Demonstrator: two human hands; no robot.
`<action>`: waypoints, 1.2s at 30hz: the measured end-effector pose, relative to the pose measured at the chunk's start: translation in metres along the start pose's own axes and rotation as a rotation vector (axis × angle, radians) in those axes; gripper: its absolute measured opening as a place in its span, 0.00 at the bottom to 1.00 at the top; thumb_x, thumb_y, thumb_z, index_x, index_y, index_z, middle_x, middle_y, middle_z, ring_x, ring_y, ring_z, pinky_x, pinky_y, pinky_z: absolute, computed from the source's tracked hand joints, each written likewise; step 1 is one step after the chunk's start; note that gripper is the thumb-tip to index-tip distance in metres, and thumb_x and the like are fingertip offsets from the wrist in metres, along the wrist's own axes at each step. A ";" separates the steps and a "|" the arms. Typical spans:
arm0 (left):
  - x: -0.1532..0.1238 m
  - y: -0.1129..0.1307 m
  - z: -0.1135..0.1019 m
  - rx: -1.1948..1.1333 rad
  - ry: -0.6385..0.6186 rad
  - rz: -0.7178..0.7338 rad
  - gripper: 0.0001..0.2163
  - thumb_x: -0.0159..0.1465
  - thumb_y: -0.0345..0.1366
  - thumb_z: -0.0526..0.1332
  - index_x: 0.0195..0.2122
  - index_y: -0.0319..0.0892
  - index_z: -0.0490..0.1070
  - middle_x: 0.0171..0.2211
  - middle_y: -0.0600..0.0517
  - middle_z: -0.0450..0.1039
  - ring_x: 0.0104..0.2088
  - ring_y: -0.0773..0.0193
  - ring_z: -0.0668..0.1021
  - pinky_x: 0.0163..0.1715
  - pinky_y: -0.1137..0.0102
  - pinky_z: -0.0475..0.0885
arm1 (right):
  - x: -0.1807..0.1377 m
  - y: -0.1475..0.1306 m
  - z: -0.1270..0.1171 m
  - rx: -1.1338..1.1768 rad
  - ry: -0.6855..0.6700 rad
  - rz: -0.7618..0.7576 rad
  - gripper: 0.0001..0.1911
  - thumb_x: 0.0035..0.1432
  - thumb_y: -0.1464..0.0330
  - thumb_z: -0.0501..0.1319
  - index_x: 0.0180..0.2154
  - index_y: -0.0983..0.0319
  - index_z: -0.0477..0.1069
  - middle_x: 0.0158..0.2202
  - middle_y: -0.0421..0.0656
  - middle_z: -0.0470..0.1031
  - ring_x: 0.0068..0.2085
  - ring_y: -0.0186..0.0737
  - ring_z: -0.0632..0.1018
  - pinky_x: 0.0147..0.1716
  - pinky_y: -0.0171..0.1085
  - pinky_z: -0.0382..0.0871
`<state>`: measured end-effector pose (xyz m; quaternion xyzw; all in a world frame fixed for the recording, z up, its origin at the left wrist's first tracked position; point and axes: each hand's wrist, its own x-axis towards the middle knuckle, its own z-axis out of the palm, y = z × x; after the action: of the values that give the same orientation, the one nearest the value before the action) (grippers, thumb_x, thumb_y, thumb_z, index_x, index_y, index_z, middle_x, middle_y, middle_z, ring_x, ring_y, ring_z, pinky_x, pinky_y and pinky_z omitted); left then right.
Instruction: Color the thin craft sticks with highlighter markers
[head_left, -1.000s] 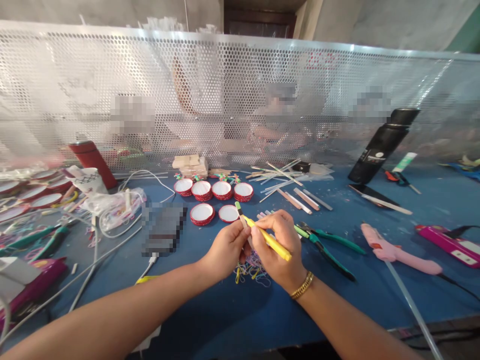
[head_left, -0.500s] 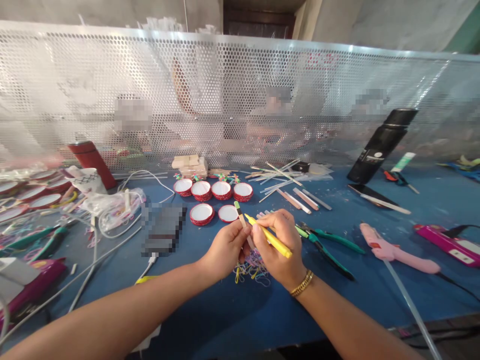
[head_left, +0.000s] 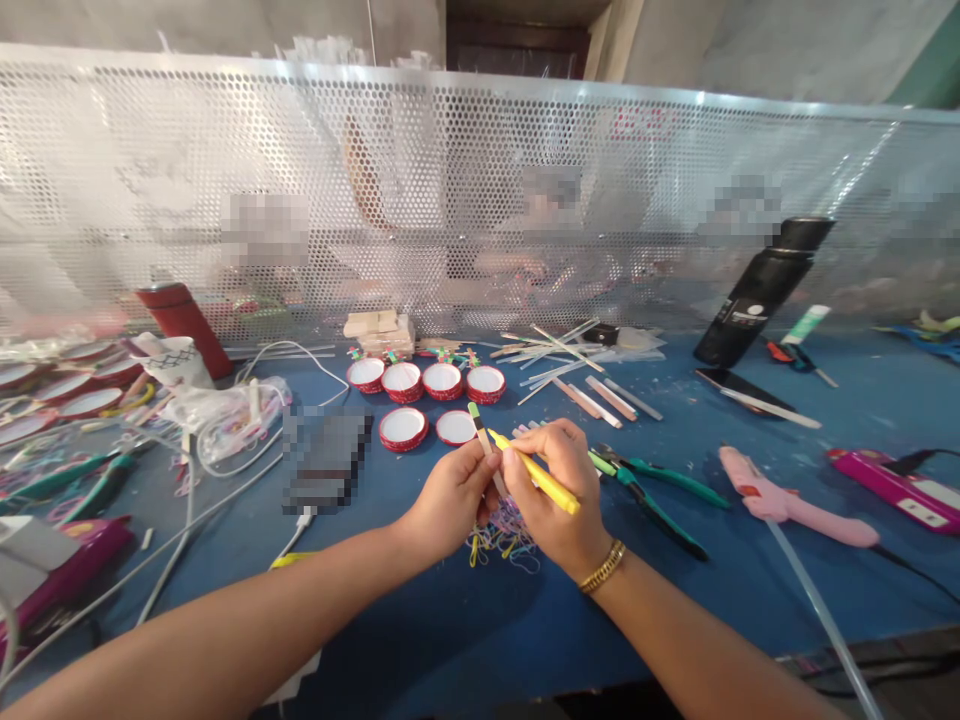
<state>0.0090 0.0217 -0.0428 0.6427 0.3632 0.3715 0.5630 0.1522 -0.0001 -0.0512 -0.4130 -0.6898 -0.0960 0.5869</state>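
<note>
A flat wooden stick (head_left: 481,432) with a green tip and a dark band is pinched in my left hand (head_left: 457,492). My right hand (head_left: 561,492) grips a yellow marker (head_left: 546,481) like a pen, its tip close beside the stick; whether they touch I cannot tell. Below the hands lies a tangle of coloured strings (head_left: 510,535), partly covered by my fingers. Just beyond the stick sit small round red-rimmed pieces with white tops (head_left: 456,427), with stacks of the same kind (head_left: 443,381) behind them. More markers, partly hidden, lie behind my right hand.
To the right are green-handled pliers (head_left: 660,492), a pink glue gun (head_left: 795,500) and a black bottle (head_left: 757,300). A phone (head_left: 330,460) with a white cable lies left. Loose sticks (head_left: 555,350) and several markers (head_left: 611,398) lie further back, before a perforated metal screen (head_left: 420,200).
The yellow marker and my right hand have shifted very slightly left. My left hand and the stick look nearly unchanged.
</note>
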 end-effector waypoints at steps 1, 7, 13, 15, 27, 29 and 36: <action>0.000 0.000 0.000 -0.001 0.001 -0.002 0.22 0.64 0.59 0.57 0.30 0.43 0.62 0.18 0.59 0.62 0.16 0.71 0.65 0.17 0.75 0.60 | 0.000 0.000 0.000 0.001 0.002 -0.001 0.04 0.63 0.73 0.60 0.36 0.58 0.67 0.31 0.39 0.76 0.33 0.40 0.75 0.44 0.47 0.68; 0.001 -0.001 0.000 0.001 -0.002 -0.013 0.21 0.64 0.57 0.58 0.30 0.43 0.63 0.19 0.59 0.62 0.17 0.71 0.65 0.17 0.75 0.61 | 0.001 -0.005 0.000 0.025 0.002 -0.050 0.05 0.63 0.73 0.60 0.37 0.58 0.67 0.31 0.39 0.76 0.33 0.39 0.76 0.43 0.45 0.69; 0.001 -0.001 0.000 -0.003 -0.003 0.002 0.21 0.64 0.58 0.58 0.29 0.43 0.63 0.18 0.59 0.61 0.17 0.71 0.65 0.17 0.74 0.60 | 0.001 -0.003 0.001 0.006 -0.007 -0.043 0.04 0.63 0.73 0.60 0.37 0.57 0.67 0.31 0.38 0.76 0.33 0.39 0.77 0.44 0.45 0.68; 0.001 0.000 0.001 -0.015 0.002 -0.004 0.22 0.63 0.59 0.58 0.29 0.43 0.62 0.18 0.59 0.61 0.17 0.71 0.65 0.17 0.75 0.60 | 0.000 -0.001 0.001 -0.003 -0.010 -0.017 0.04 0.64 0.72 0.60 0.36 0.57 0.67 0.31 0.39 0.76 0.33 0.39 0.76 0.44 0.46 0.68; 0.000 -0.001 0.000 -0.033 0.000 0.007 0.20 0.64 0.56 0.60 0.29 0.43 0.63 0.18 0.59 0.62 0.17 0.71 0.65 0.17 0.74 0.60 | 0.002 -0.006 0.001 0.017 0.000 -0.052 0.05 0.63 0.73 0.60 0.37 0.57 0.67 0.30 0.38 0.76 0.33 0.39 0.76 0.42 0.45 0.69; 0.000 -0.001 0.000 -0.032 -0.005 0.010 0.21 0.64 0.57 0.59 0.29 0.43 0.63 0.18 0.59 0.62 0.17 0.71 0.65 0.17 0.75 0.59 | 0.001 -0.004 0.001 0.012 -0.001 -0.043 0.04 0.63 0.73 0.60 0.37 0.57 0.67 0.31 0.38 0.76 0.33 0.39 0.76 0.43 0.45 0.69; 0.001 0.000 0.001 -0.016 0.004 -0.005 0.23 0.63 0.60 0.58 0.29 0.43 0.63 0.18 0.59 0.62 0.16 0.71 0.65 0.16 0.75 0.60 | 0.000 -0.001 0.001 0.003 0.012 -0.003 0.04 0.63 0.72 0.60 0.36 0.58 0.67 0.31 0.39 0.76 0.33 0.39 0.75 0.43 0.47 0.69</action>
<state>0.0098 0.0221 -0.0432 0.6367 0.3629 0.3743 0.5682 0.1510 -0.0003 -0.0506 -0.4107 -0.6870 -0.0982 0.5914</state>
